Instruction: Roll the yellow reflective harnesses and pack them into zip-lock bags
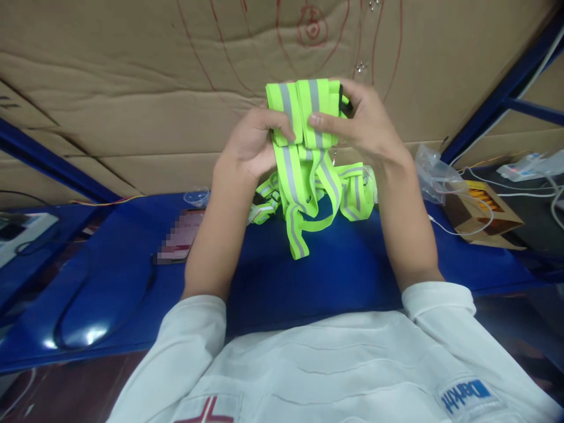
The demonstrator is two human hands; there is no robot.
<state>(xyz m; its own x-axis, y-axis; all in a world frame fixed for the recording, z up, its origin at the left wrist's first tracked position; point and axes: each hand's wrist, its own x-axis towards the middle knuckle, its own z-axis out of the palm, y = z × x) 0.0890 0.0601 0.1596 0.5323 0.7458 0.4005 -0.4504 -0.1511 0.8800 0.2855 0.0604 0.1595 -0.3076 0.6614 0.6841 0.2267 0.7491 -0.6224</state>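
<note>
A neon yellow-green reflective strap (314,108) with grey stripes is held up in front of me, its upper part folded into two flat stacks side by side. My left hand (259,138) grips the left stack, thumb across its front. Around the right stack my right hand (359,117) is closed, with the thumb pressed on the front and a black buckle (345,101) beside the fingers. Loose loops of the strap hang below both hands. Behind them, more straps of the same kind (356,197) lie on the blue table (326,276). Most fingers are hidden behind the stacks.
A phone-like device (180,235) with a cable lies left on the table. To the right are a clear plastic bag (434,173), an open cardboard box (480,211) and white cables. A cardboard wall (176,106) stands behind, between blue metal posts (493,94).
</note>
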